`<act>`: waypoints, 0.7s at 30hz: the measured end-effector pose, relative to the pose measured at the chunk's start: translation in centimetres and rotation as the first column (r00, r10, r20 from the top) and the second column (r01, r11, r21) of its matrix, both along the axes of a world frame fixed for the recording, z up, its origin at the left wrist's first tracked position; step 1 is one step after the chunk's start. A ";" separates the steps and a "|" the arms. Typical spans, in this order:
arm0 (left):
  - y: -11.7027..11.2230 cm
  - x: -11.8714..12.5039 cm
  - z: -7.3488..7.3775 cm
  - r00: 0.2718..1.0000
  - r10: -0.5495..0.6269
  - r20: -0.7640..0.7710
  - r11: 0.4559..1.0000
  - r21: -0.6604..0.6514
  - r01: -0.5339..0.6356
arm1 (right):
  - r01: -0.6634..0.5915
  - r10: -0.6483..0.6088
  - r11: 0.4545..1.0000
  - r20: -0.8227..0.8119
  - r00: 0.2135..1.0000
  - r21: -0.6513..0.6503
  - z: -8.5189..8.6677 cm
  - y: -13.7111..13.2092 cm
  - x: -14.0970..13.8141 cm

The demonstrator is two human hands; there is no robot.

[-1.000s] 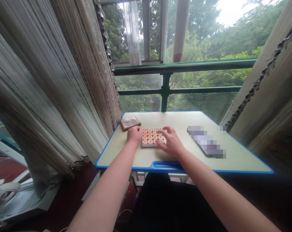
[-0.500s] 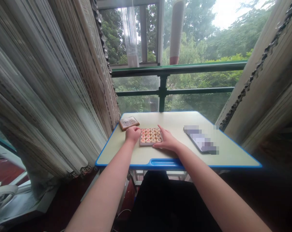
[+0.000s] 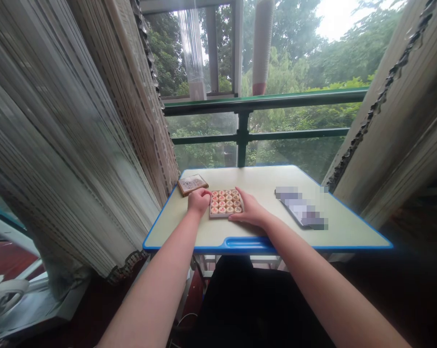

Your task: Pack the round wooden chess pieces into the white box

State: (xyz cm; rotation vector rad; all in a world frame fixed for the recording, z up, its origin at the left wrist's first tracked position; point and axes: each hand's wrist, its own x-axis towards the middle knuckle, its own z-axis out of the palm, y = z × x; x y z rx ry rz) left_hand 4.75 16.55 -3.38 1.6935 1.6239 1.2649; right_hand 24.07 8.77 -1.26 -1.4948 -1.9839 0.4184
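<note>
A shallow box of Chinese chess pieces [image 3: 226, 216] lies on the table in front of me, filled with rows of round wooden discs bearing red and dark characters. My right hand [image 3: 252, 207] grips the box's right side, thumb at the near corner and fingers along the far side. At the left edge of the box, my left hand [image 3: 199, 200] is closed with its fingers curled, the fingertips by the upper left corner. Whatever may be between those fingertips is hidden. Just beyond my left hand lies a brown-rimmed box lid [image 3: 192, 184] with a pale printed top.
The small cream table [image 3: 261, 181] has a blue rim and a blue pen groove [image 3: 247, 243] along its front edge. A flat, partly blurred-out object [image 3: 300, 208] lies on the right. Curtains [image 3: 142, 121] hang on both sides, and a green railing [image 3: 276, 101] stands behind.
The camera view has shifted slightly. Both hands stay in nearly the same place at the box, and the pieces look unchanged.
</note>
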 end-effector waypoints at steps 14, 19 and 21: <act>0.0 0.0 1.1 0.990 0.025 -0.139 0.997 0.076 -0.015 | 0.021 -0.022 1.000 -0.019 1.000 -0.015 -0.4 0.6 0.1; 0.9 -0.1 0.7 0.997 -0.014 -0.074 0.996 -0.087 0.008 | 0.241 -0.241 0.970 -0.248 0.938 -0.030 -0.7 2.4 0.5; 1.4 -0.1 0.8 0.996 -0.061 -0.066 0.988 -0.143 0.051 | 0.264 -0.264 0.964 -0.253 0.931 -0.035 -0.8 3.0 0.5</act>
